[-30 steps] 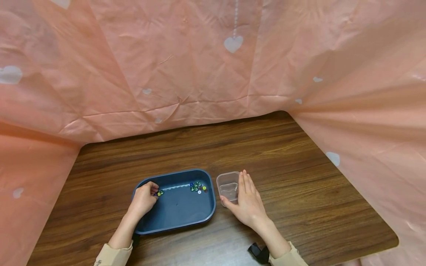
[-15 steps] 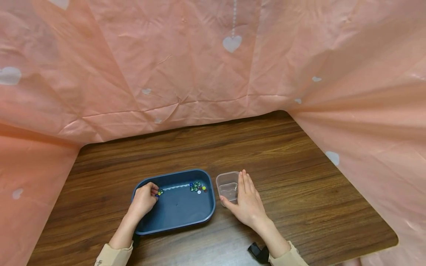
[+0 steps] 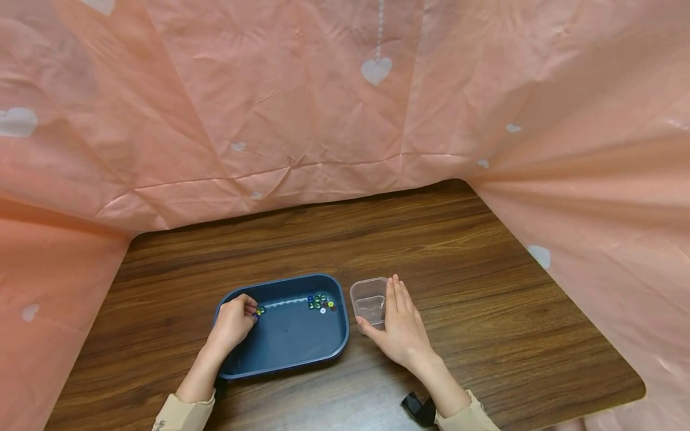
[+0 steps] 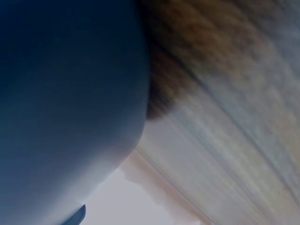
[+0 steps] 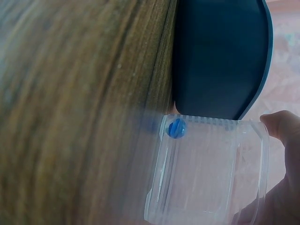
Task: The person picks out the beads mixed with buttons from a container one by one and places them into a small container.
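In the head view my left hand (image 3: 233,320) reaches into the blue tray (image 3: 291,364) at its left end, fingers bent down. Close by its fingertips lie a few small glass marbles (image 3: 262,310), green, yellow and blue; I cannot tell whether one is pinched. My right hand (image 3: 401,332) holds a clear plastic container (image 3: 369,306) just right of the tray, with straight fingers along its right side and the thumb at the near rim. In the right wrist view a blue marble (image 5: 176,128) shows low in the container, and the thumb (image 5: 280,125) is at its rim.
Several more marbles (image 3: 318,302), mostly green, with a white one (image 3: 323,310), sit at the tray's right end. A black object (image 3: 418,410) is by my right wrist. Pink curtain (image 3: 323,108) borders the wooden table (image 3: 485,299) at the back and sides.
The fingers of my left hand have shifted slightly among the marbles, and the blue one by the fingertips has moved a little rightward. My right hand and the container have stayed in place.
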### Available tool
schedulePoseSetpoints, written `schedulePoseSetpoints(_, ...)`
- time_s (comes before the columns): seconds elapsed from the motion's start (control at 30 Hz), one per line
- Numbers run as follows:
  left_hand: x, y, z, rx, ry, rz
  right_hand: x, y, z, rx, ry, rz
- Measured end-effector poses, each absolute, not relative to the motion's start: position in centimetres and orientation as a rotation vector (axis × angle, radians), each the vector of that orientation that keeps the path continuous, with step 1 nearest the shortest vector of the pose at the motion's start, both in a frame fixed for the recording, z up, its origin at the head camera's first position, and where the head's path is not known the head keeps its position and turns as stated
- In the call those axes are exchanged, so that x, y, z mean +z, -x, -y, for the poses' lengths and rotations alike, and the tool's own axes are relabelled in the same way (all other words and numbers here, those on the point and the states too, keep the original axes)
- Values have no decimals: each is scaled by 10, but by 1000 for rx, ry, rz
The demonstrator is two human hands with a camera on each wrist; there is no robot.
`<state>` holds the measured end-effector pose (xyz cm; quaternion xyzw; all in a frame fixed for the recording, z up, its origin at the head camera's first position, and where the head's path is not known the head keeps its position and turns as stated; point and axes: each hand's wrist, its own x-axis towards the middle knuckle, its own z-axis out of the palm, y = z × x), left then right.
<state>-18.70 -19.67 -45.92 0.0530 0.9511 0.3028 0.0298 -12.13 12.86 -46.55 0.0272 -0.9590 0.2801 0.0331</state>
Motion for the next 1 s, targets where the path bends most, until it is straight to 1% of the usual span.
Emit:
schedulePoseSetpoints(0.43,-452,183,198,957,-157,-2940,-464,121,-128,877,-75,2954)
schedulePoseSetpoints(1.0,-432,170,196,1038,-170,-2946,-465,122,-129,869,-79,2952)
